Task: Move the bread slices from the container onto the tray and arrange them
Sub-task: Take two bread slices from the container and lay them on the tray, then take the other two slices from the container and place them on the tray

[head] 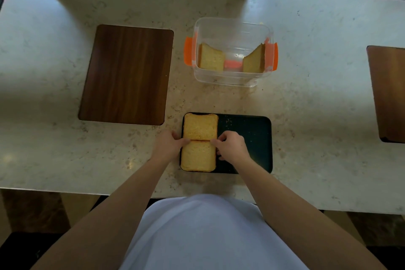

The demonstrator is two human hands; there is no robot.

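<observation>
A dark green tray lies near the counter's front edge. Two bread slices lie flat in its left half, the far slice touching the near slice. My left hand pinches the near slice's upper left corner. My right hand pinches its right edge at the upper corner. Behind the tray stands a clear plastic container with orange clips. Inside it, one slice leans on the left wall and another slice leans on the right wall.
A dark wooden board lies left of the container. Another wooden board sits at the right edge of view. Crumbs dot the tray's bare right half. A window frame runs along the back of the marble counter.
</observation>
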